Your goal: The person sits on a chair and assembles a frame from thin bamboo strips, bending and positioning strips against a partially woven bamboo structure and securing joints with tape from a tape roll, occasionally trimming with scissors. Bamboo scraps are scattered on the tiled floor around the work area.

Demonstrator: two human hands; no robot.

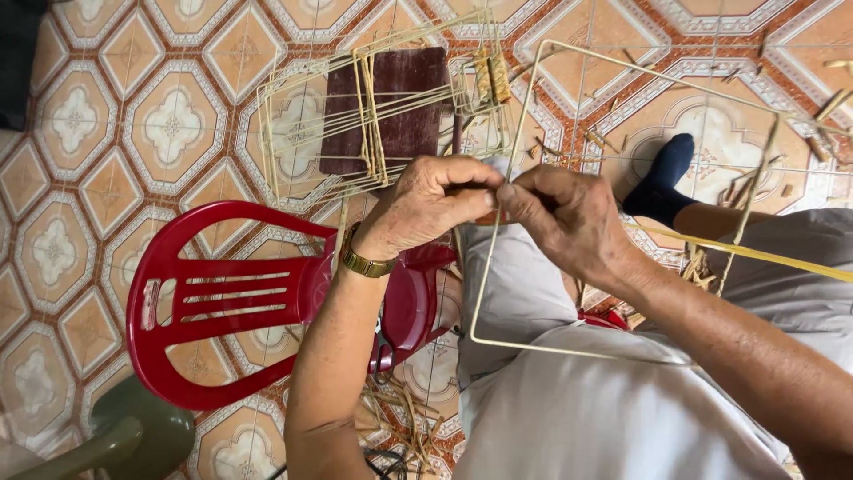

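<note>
My left hand (425, 206) and right hand (569, 222) meet fingertip to fingertip, both fingers pinched shut on the thin cane frame (498, 267) at its left upright. Stacked frames (382, 111) lie on the floor beyond my fingers; red plastic chair (222, 302) sits left, below them.

We see everything through one camera worn on the head, tilted steeply down and slightly forward, close above the left hand (426, 209) and right hand (569, 222) at mid-frame, with the lap just below them and the tiled floor (133, 133) farther beneath, filling the frame's edges.
</note>
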